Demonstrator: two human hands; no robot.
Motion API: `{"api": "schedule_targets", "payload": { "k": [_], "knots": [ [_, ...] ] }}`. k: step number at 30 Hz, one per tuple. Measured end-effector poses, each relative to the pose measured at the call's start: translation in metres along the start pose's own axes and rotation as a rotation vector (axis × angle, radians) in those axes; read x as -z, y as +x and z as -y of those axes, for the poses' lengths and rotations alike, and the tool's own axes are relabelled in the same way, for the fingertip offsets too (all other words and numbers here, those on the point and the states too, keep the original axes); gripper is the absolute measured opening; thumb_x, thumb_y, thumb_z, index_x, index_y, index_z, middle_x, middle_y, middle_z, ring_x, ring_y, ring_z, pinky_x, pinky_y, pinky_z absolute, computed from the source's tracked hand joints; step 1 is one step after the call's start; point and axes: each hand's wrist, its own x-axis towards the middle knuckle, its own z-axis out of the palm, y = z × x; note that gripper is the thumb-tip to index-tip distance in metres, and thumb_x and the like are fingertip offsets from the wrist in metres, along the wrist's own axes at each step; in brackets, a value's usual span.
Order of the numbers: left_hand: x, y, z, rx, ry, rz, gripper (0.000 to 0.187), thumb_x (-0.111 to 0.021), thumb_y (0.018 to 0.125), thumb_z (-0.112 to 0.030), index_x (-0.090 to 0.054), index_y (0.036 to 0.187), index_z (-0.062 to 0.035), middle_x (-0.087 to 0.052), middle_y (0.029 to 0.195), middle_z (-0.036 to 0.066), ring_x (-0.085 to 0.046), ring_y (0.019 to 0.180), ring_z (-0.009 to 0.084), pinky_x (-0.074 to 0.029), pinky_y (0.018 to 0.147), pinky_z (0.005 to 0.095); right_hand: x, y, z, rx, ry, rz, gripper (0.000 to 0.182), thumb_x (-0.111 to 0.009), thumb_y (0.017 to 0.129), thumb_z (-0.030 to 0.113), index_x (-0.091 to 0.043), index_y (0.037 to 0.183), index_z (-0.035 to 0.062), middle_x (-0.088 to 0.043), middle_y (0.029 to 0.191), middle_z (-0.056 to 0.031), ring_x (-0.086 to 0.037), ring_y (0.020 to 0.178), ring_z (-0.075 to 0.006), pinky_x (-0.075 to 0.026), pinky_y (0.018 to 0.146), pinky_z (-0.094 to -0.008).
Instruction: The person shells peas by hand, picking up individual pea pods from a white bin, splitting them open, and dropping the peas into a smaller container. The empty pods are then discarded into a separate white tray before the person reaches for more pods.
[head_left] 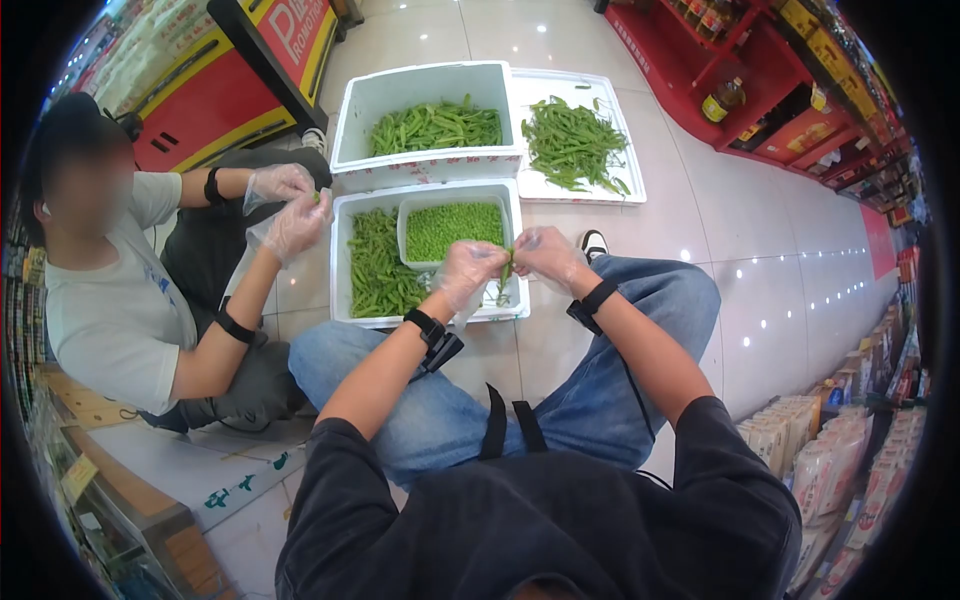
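Head view: from where I stand, the seated person's left hand, in a thin, clear plastic glove, meets the likewise gloved right hand above the right part of a white foam box. The fingers of both are pinched on one slim green pod; whether it is split I can't tell. Inside that box, a pale rectangular tub of small round green peas sits toward the far right, with loose green pods heaped beside it. Just beyond stands a second white foam box with more pods, and to its right a flat white lid carries another pile. Everything rests on glossy pale floor tiles. At left, a co-worker in a white T-shirt holds something small and green in gloved hands.
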Motion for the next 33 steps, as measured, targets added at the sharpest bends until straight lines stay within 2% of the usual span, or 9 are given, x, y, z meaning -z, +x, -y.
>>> {"api": "schedule_targets", "payload": {
  "k": [2,4,12,14,18,20,23,27,33],
  "knots": [
    [-0.002,-0.002,0.003,-0.017,0.039,-0.019,0.021,-0.074,0.088,-0.013,-0.072,0.094,0.0072,-0.073,0.082,0.011,-0.070,0.072,0.0144,-0.057,0.066,0.0248,-0.008,0.002,-0.005,-0.002,-0.012,-0.104,0.008,-0.067,0.078,0.001,-0.063,0.083,-0.0045,-0.065,0.071,-0.0085,-0.064,0.063,-0.0162,-0.052,0.057,-0.0281],
    [-0.003,0.003,0.010,-0.051,0.221,-0.071,0.021,-0.073,0.087,-0.014,-0.073,0.093,0.0065,-0.073,0.077,0.009,-0.068,0.069,0.0117,-0.055,0.064,0.0238,-0.011,-0.001,-0.007,-0.037,0.071,-0.120,0.007,-0.066,0.077,0.000,-0.063,0.083,-0.0037,-0.064,0.072,-0.0079,-0.063,0.063,-0.0157,-0.051,0.058,-0.0283],
    [-0.012,0.006,0.014,-0.132,0.202,-0.076,0.019,-0.072,0.084,-0.015,-0.073,0.084,0.0031,-0.070,0.069,0.007,-0.067,0.063,0.0129,-0.052,0.060,0.0284,-0.001,0.003,-0.013,-0.035,0.108,-0.188,0.009,-0.066,0.078,0.004,-0.065,0.084,-0.0033,-0.065,0.074,-0.0078,-0.063,0.068,-0.0140,-0.049,0.062,-0.0253],
    [-0.010,0.010,0.015,-0.452,0.671,-0.059,0.019,-0.069,0.084,-0.014,-0.072,0.086,0.0045,-0.068,0.065,0.011,-0.068,0.063,0.0153,-0.053,0.059,0.0308,-0.002,0.005,-0.011,-0.034,-0.031,-0.207,0.011,-0.067,0.077,0.003,-0.065,0.085,-0.0032,-0.065,0.074,-0.0075,-0.062,0.067,-0.0135,-0.049,0.061,-0.0253],
    [-0.006,0.011,0.015,-0.327,0.651,0.040,0.021,-0.065,0.090,-0.011,-0.070,0.096,0.0085,-0.072,0.079,0.010,-0.068,0.066,0.0143,-0.057,0.064,0.0275,-0.006,0.001,-0.009,-0.005,-0.168,-0.254,0.010,-0.071,0.075,0.007,-0.066,0.081,0.0000,-0.067,0.073,-0.0072,-0.064,0.067,-0.0142,-0.051,0.060,-0.0275],
    [-0.006,0.008,0.019,-0.227,0.435,0.036,0.020,-0.064,0.090,-0.010,-0.070,0.097,0.0073,-0.072,0.080,0.008,-0.068,0.067,0.0129,-0.056,0.064,0.0286,-0.009,0.001,-0.012,-0.039,-0.144,-0.269,0.012,-0.072,0.074,0.007,-0.066,0.081,0.0006,-0.067,0.073,-0.0080,-0.064,0.067,-0.0143,-0.051,0.060,-0.0283],
    [-0.006,0.010,0.028,-0.242,0.420,0.048,0.018,-0.062,0.091,-0.008,-0.070,0.096,0.0077,-0.072,0.079,0.007,-0.068,0.069,0.0125,-0.056,0.066,0.0287,-0.008,0.003,-0.021,-0.083,0.111,-0.204,0.014,-0.074,0.072,0.007,-0.066,0.081,0.0009,-0.067,0.072,-0.0090,-0.065,0.068,-0.0146,-0.052,0.060,-0.0296],
    [-0.003,0.014,0.033,-0.248,0.474,0.094,0.018,-0.062,0.091,-0.007,-0.069,0.096,0.0081,-0.072,0.081,0.008,-0.069,0.072,0.0123,-0.057,0.069,0.0280,-0.006,0.007,-0.029,-0.113,0.080,-0.166,0.014,-0.070,0.074,0.000,-0.061,0.085,-0.0018,-0.060,0.071,-0.0063,-0.059,0.062,-0.0141,-0.046,0.055,-0.0263],
    [-0.007,0.011,0.034,-0.159,0.361,0.102,0.018,-0.062,0.091,-0.005,-0.069,0.101,0.0082,-0.072,0.085,0.008,-0.069,0.075,0.0126,-0.057,0.071,0.0272,-0.007,0.005,-0.027,-0.002,-0.355,-0.226,0.018,-0.071,0.074,0.001,-0.061,0.089,0.0002,-0.061,0.072,-0.0059,-0.060,0.064,-0.0140,-0.047,0.055,-0.0262]
  ]
}}
